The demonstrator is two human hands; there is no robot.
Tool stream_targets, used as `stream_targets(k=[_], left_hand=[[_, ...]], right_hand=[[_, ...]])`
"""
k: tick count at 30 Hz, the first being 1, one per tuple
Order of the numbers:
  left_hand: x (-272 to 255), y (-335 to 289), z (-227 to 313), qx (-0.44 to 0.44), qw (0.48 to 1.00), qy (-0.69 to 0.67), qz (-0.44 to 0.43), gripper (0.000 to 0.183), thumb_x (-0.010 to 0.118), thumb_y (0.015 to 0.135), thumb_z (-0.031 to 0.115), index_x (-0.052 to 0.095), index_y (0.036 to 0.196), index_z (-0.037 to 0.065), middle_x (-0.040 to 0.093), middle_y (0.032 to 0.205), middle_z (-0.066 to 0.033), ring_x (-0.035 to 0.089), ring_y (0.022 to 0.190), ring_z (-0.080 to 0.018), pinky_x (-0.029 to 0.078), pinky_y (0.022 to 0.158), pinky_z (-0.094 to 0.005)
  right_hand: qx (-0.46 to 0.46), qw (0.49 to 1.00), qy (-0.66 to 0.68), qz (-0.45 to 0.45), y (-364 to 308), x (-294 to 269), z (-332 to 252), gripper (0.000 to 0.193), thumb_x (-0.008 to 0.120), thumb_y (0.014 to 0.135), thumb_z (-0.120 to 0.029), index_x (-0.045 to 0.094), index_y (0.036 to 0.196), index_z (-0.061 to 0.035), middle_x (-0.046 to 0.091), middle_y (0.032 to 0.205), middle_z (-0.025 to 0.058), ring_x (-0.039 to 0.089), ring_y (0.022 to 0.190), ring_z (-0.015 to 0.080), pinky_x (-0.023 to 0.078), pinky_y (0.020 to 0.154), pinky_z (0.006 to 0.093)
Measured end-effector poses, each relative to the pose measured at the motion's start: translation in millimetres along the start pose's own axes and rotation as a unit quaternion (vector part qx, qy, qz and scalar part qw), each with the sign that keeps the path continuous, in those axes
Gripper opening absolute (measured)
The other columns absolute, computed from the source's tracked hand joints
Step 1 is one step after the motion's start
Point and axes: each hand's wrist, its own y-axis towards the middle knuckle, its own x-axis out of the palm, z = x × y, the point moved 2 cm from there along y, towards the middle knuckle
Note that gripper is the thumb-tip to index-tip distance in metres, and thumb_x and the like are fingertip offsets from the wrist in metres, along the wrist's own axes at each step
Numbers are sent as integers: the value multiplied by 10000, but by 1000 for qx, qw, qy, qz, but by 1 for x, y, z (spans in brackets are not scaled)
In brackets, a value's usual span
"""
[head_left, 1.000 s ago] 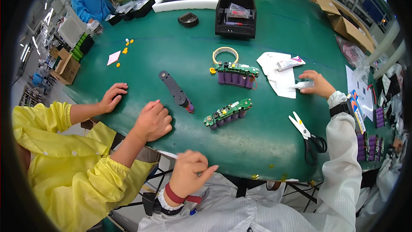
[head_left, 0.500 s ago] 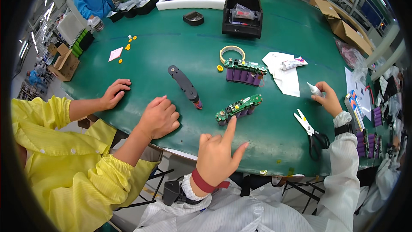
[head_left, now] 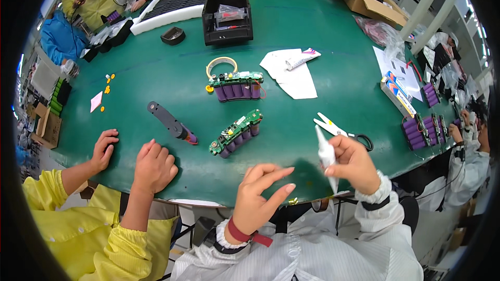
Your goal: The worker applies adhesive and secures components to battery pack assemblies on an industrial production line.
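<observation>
A small white squeeze tube with a tapered nozzle point(head_left: 326, 155) is pinched in my right hand point(head_left: 358, 165), nozzle pointing up, above the table's near edge. To its left, my left hand point(head_left: 256, 193) hovers empty, thumb and fingers apart. Beyond that hand a battery pack with a green circuit board over purple cells point(head_left: 237, 134) sits at a slant. A second, similar pack point(head_left: 237, 91) stands behind it, next to a tape roll point(head_left: 222, 61) and a yellow cap point(head_left: 209, 89). White-bladed scissors with black handles point(head_left: 333, 126) lie open, partly behind my right hand.
A co-worker's two hands point(head_left: 155, 166) rest at left, near a dark grey housing point(head_left: 167, 119). White paper point(head_left: 297, 82) carries another tube point(head_left: 303, 59). A black bin point(head_left: 227, 34) stands at the back. A small box point(head_left: 398, 95) and more packs point(head_left: 416, 132) are at right.
My right hand has brought the white tube from the table's right side in close to me. My left hand has drawn back from the near battery pack. The view has swung rightward.
</observation>
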Motion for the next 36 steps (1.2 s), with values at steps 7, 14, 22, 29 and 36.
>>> stream_targets(k=[7, 14, 22, 29, 36], left_hand=[[31, 1, -10, -94, 978, -185, -31, 317, 760, 792, 133, 678, 1071, 6, 594, 1022, -46, 571, 937, -150, 456, 773, -281], [39, -2, -11, -212, 893, -389, -80, 316, 710, 851, 83, 609, 1119, -49, 596, 1048, -41, 592, 977, -115, 499, 809, -258], [43, -3, -10, -187, 869, -451, -76, 372, 645, 891, 35, 535, 1226, -82, 605, 1168, -127, 593, 1066, -174, 462, 946, -324], [51, -4, -6, -228, 881, -407, -75, 393, 682, 862, 11, 546, 1216, -90, 621, 1135, -115, 614, 1016, -154, 500, 880, -289], [56, -3, -8, -221, 892, -386, -78, 386, 687, 859, 11, 552, 1209, -82, 651, 1067, -95, 643, 952, -141, 515, 840, -273]], right_hand=[[-78, 991, -94, 54, -15, 28, 40, 573, 811, 721, -78, 469, 1179, -33, 680, 930, 56, 569, 844, 95, 417, 774, 260], [-137, 965, -218, 51, -21, 28, 38, 513, 776, 774, -115, 483, 1184, -20, 700, 909, 65, 588, 788, 102, 454, 734, 267], [-3, 995, -92, -31, -41, 6, 53, 216, 649, 896, -158, 620, 984, 36, 692, 741, 68, 612, 636, 85, 479, 588, 230], [-49, 991, -114, 46, -46, 13, 68, 168, 650, 883, -122, 634, 963, 25, 685, 721, 57, 605, 604, 81, 473, 553, 229], [-88, 977, -172, 86, -47, 12, 69, 132, 659, 860, -102, 631, 907, 18, 689, 685, 54, 612, 556, 87, 469, 517, 230]])
